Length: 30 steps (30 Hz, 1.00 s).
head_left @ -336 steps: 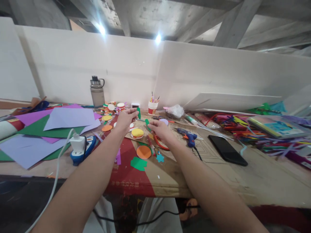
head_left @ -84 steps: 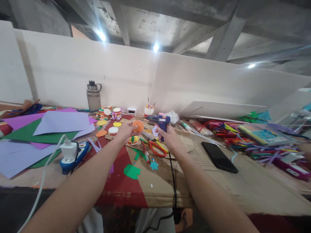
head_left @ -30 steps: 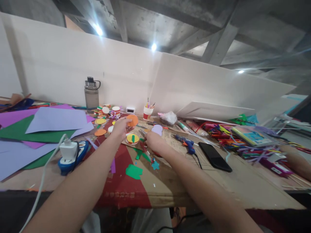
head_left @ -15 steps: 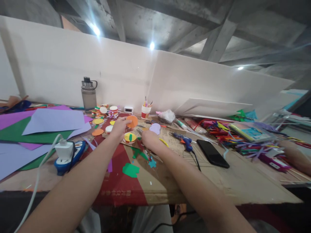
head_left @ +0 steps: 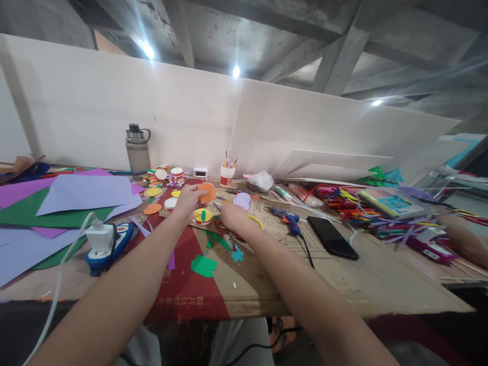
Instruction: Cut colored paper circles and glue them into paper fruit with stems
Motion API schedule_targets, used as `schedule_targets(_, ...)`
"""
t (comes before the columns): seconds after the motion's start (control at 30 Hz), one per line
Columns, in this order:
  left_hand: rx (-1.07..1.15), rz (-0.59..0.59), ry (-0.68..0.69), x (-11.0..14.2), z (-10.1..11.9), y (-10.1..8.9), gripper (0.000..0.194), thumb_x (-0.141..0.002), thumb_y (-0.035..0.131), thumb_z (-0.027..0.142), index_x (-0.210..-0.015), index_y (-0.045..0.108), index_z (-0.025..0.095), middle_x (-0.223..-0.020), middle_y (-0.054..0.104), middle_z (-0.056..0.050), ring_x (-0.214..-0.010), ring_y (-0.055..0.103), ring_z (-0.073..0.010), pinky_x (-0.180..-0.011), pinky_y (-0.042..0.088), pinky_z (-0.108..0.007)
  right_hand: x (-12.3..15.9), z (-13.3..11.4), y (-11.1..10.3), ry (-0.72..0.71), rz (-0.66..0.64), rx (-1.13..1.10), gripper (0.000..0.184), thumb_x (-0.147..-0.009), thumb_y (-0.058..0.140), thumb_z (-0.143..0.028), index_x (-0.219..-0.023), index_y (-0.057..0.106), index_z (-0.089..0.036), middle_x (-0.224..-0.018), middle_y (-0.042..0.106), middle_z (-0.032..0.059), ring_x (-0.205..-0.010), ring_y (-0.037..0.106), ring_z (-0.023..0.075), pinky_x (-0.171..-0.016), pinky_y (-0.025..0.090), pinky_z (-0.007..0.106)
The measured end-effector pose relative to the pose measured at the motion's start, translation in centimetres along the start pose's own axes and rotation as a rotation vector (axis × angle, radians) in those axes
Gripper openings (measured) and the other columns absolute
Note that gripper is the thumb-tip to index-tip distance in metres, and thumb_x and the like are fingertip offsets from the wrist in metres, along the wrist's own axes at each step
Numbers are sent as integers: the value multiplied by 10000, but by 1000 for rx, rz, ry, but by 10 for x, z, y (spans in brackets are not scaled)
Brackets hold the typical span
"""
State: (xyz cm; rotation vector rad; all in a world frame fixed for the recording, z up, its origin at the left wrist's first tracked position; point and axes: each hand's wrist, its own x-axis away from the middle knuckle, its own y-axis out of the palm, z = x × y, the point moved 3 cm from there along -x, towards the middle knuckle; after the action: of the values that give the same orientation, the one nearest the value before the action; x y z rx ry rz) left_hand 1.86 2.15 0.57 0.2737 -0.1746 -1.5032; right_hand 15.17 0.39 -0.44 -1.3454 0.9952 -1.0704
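My left hand [head_left: 186,202] pinches an orange paper disc [head_left: 207,192] between thumb and fingers, held up above the work surface. Close to its right, my right hand [head_left: 231,215] is closed around scissors [head_left: 217,205]; only the metal tip shows, pointing at the disc, and the handles are hidden. Between the hands and just below them lies a round yellow piece with a green strip [head_left: 203,216]. Green paper scraps [head_left: 204,265] and a blue star-shaped cutout [head_left: 237,254] lie nearer to me. A lilac paper piece [head_left: 241,201] is beyond my right hand.
A hot glue gun [head_left: 293,224] and a black phone [head_left: 332,237] lie to the right, before a heap of coloured strips [head_left: 343,206]. On the left are paper sheets [head_left: 87,190] and a blue power strip [head_left: 124,235]. A bottle [head_left: 138,155] and a paper cup [head_left: 226,175] stand behind. Another person's hand [head_left: 467,241] is far right.
Both hands keep almost the same place and hold. The view has shifted slightly; the orange disc stays in my left hand, with the scissors' tip still beside it.
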Motion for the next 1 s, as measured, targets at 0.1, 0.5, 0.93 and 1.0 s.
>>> schedule_targets(0.1, -9, -3, 4, -3, -4, 0, 160, -624, 657, 125, -782, 634, 133, -695, 663, -43, -556, 601, -128, -461, 500, -226, -2, 4, 0, -12, -8, -15, 290, -803, 586, -206, -1062, 682, -120, -1001, 706, 184, -992, 660, 285, -792, 511, 340)
schedule_targets(0.5, -21, -20, 53, -1, -6, 0, 198, -602, 722, 189, -773, 636, 137, -737, 664, -28, -552, 583, -110, -469, 503, -226, 0, 13, 8, -54, 130, -281, 236, -744, 566, -129, -954, 673, -123, -903, 711, 119, -817, 656, 203, -648, 455, 240)
schedule_targets(0.93, -173, -95, 84, 12, -15, 18, 214, -621, 736, 249, -798, 675, 145, -795, 678, -47, -578, 569, -114, -439, 460, -197, 3, 52, -19, -62, 413, -1527, 86, -728, 581, -228, -781, 542, -174, -641, 553, -48, -527, 498, 74, -445, 368, 170)
schedule_targets(1.0, -175, -136, 75, 15, -16, 23, 225, -626, 743, 250, -819, 686, 151, -797, 681, -44, -573, 573, -118, -447, 469, -207, 4, 52, -20, -64, 403, -1554, 110, -696, 612, -246, -734, 546, -167, -621, 524, -58, -502, 438, 60, -428, 342, 170)
